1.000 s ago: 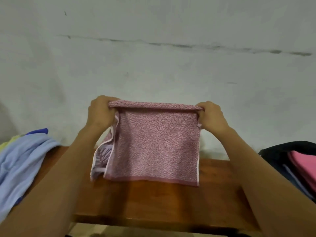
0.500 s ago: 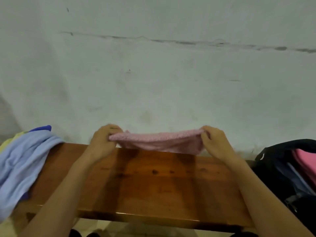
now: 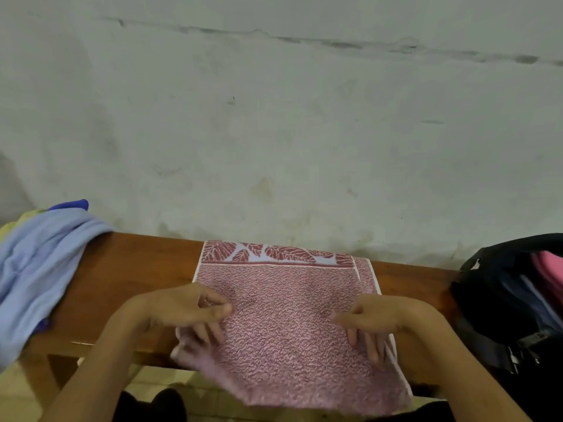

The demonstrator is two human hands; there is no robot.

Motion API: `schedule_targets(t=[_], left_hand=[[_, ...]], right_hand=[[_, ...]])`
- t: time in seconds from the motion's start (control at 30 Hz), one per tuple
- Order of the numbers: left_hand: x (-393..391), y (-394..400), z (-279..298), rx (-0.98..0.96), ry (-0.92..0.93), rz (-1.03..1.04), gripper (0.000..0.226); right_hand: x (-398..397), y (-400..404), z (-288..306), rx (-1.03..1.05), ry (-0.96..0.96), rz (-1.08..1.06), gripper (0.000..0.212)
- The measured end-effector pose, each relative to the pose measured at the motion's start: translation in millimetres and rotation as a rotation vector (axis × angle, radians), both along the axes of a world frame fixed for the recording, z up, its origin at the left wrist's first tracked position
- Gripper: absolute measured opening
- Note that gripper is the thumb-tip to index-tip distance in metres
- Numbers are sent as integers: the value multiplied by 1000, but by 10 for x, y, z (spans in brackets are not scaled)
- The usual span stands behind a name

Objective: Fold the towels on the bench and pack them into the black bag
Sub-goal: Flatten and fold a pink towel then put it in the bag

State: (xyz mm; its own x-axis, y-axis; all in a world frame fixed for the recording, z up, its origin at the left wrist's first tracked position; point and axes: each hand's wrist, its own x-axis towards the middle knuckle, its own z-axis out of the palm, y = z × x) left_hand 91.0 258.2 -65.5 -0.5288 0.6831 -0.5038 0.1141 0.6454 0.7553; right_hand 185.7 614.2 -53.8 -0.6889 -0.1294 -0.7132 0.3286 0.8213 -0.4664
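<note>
Pink terry cloth fills the middle of the view: a folded pink towel lies flat on a brown wooden bench, its far edge showing a band of red leaf pattern on pale blue. The near part of the towel hangs over the bench's front edge toward the person.

The left hand pinches the towel's left side near the front, thumb on top and fingers curled under the cloth. The right hand holds the right side the same way, thumb above, fingers tucked beneath the edge. Both forearms reach in from the bottom of the view.

At the left end of the bench sits a loose heap of light blue towels, with a bit of yellow and dark blue cloth showing behind it. At the right end stands the black bag, open, with folded pink and bluish cloth inside. A stained pale wall rises behind the bench.
</note>
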Motion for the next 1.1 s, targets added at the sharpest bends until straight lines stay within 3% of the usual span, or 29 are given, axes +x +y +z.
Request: schedule_targets(t=[0.07, 0.17, 0.27, 0.43, 0.57, 0.7, 0.77, 0.87, 0.97, 1.1], left_hand=[[-25, 86, -21, 140, 69, 78, 43], [-101, 237, -185, 200, 449, 285, 46], [-137, 303, -369, 25, 611, 297, 61], [-102, 395, -427, 3, 741, 444, 23], [-94, 408, -448, -49, 816, 452, 18], [-102, 406, -441, -200, 887, 430, 22], [-139, 391, -427, -225, 879, 487, 32], [-202, 342, -442, -318, 828, 549, 52], [-230, 359, -387, -343, 658, 650, 73], [-259, 390, -270, -127, 424, 776, 61]], right_hand=[[-37, -72, -52, 61, 264, -51, 52], [-129, -138, -249, 358, 683, -132, 32], [-149, -123, -490, 463, 784, -79, 43], [-139, -102, -586, 386, 893, -239, 33], [-129, -106, -579, 384, 829, -282, 21], [-145, -115, -625, 397, 887, -402, 16], [-172, -125, -654, 407, 910, -466, 18], [-201, -165, -695, 457, 836, -539, 43], [-212, -218, -704, 431, 812, -581, 55], [-262, -259, -655, 149, 818, -713, 49]])
